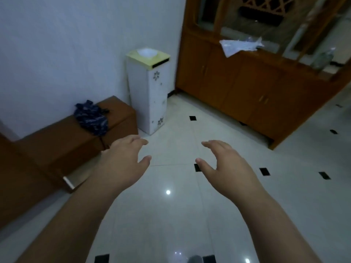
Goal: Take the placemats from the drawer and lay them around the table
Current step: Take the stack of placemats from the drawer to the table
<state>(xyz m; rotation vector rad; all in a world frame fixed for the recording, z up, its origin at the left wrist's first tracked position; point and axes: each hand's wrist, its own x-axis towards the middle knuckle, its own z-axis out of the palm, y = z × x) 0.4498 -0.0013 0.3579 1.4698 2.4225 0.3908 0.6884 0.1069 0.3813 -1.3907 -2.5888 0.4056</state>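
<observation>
Left hand [121, 158] and right hand [226, 164]: each grip loosely open, fingers relaxed, holding nothing, extended above the glossy white tiled floor [171, 215]. No placemats visible. Brown wooden cabinet [237, 86] stands ahead right, doors closed.

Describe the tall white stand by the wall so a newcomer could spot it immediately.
Find the big wooden cabinet along the far side. Left of it, against the white wall, stands the tall white stand. Only it has a yellow top, a white bowl and flower patterns.
</observation>
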